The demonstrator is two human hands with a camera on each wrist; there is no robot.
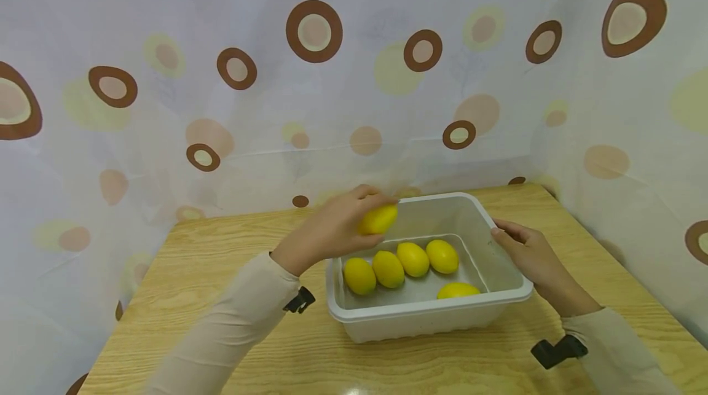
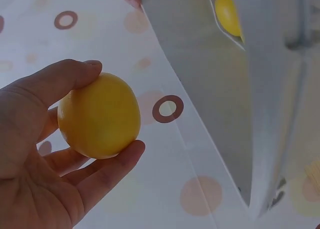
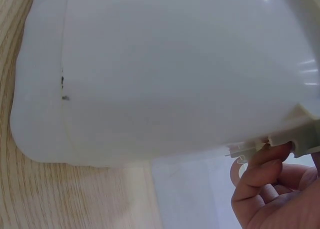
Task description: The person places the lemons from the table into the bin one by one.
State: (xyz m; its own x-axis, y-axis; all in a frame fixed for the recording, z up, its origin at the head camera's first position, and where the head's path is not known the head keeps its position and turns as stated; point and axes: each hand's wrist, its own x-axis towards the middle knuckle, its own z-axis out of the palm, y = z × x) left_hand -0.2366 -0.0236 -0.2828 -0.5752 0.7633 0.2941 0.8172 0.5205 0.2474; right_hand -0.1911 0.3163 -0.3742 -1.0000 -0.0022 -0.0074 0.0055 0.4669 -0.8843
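My left hand [image 1: 340, 226] holds a yellow lemon [image 1: 380, 219] above the left back part of a white plastic tub [image 1: 426, 326]. In the left wrist view, the thumb and fingers pinch this lemon [image 2: 100, 116] from two sides, apart from the tub wall. Several more lemons [image 1: 388, 269] lie inside the tub, most in a row and one near the front wall, partly hidden by the rim. At the tub's right side, my right hand [image 1: 528, 254] grips the rim. The right wrist view shows its curled fingers [image 3: 265, 174] under the rim's edge.
The tub stands on a light wood-grain table [image 1: 221, 272]. A white cloth [image 1: 354, 88] with brown rings and pale spots hangs behind and along the sides of the table. Dark straps [image 1: 558, 351] sit on both sleeves.
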